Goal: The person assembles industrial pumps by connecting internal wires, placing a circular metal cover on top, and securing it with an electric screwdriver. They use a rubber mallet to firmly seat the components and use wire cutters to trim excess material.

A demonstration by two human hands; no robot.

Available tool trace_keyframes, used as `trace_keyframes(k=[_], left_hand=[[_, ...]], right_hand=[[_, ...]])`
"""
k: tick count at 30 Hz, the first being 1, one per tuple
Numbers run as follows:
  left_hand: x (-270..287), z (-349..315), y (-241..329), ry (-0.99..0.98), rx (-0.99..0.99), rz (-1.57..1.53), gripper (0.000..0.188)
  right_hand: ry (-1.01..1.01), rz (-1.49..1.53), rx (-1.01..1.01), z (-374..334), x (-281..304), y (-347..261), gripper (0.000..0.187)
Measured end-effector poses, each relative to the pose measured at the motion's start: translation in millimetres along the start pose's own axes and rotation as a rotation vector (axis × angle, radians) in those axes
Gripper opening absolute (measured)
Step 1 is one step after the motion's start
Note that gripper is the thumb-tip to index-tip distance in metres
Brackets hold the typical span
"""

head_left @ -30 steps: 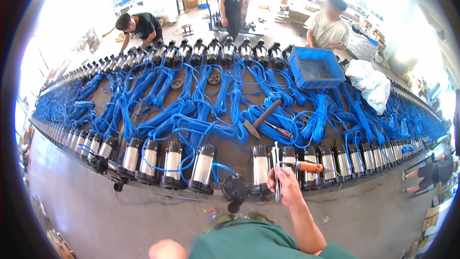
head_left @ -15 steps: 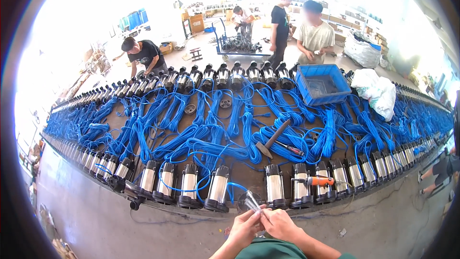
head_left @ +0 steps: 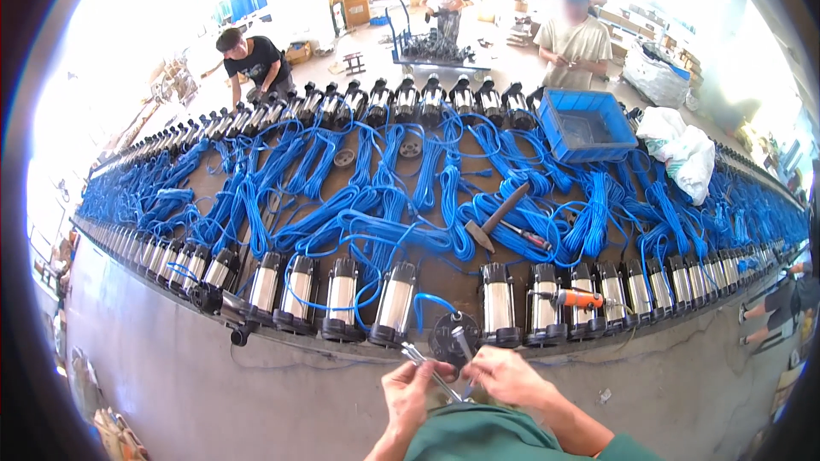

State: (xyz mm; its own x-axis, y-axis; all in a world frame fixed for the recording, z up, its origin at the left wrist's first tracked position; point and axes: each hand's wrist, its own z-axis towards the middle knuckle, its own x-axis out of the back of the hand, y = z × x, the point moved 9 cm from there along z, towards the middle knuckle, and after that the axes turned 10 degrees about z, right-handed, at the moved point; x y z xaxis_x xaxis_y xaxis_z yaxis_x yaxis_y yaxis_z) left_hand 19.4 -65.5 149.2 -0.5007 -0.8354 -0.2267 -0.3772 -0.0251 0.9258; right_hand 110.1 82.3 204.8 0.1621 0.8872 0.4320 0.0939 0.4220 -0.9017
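My left hand (head_left: 410, 393) and my right hand (head_left: 504, 374) meet at the bottom centre, close to my chest. Both grip a slim metal hand tool (head_left: 431, 369) that looks like pliers, its tip pointing up and left. Just beyond the hands a black round pump part (head_left: 453, 335) sits at the near edge of the long workbench (head_left: 444, 286), in a gap in the row of silver cylindrical pumps (head_left: 395, 300). A blue cable (head_left: 431, 300) loops beside that part.
Coils of blue cable (head_left: 410, 196) cover the bench. A hammer (head_left: 495, 218), a screwdriver (head_left: 525, 237), an orange-handled tool (head_left: 574, 297), a blue crate (head_left: 588, 126) and a white bag (head_left: 683, 149) lie on it. Three people (head_left: 253, 61) work beyond the far side.
My right hand came back from the pump row to my chest and my left hand joined it on the tool. The view tilted down and shifted slightly.
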Motion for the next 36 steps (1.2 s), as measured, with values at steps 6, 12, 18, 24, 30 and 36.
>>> trace_keyframes(k=[6,12,18,24,30,36], left_hand=[[64,16,32,0.280,-0.150,0.036,0.013],[77,33,31,0.332,-0.255,0.146,0.014],[57,43,20,0.313,-0.226,0.270,0.013],[50,37,18,0.363,-0.177,0.382,0.011],[29,42,31,0.284,-0.373,0.590,0.013],[-12,20,60,0.196,-0.963,1.049,0.013]], right_hand=[[0.484,0.064,-0.136,12,75,24,0.013],[0.538,0.214,-0.054,48,78,64,0.019],[0.445,0.136,-0.021,60,61,94,0.015],[0.369,-0.149,0.106,66,53,65,0.011],[0.315,-0.203,0.061,66,45,80,0.020],[0.491,-0.102,-0.054,46,62,64,0.031]])
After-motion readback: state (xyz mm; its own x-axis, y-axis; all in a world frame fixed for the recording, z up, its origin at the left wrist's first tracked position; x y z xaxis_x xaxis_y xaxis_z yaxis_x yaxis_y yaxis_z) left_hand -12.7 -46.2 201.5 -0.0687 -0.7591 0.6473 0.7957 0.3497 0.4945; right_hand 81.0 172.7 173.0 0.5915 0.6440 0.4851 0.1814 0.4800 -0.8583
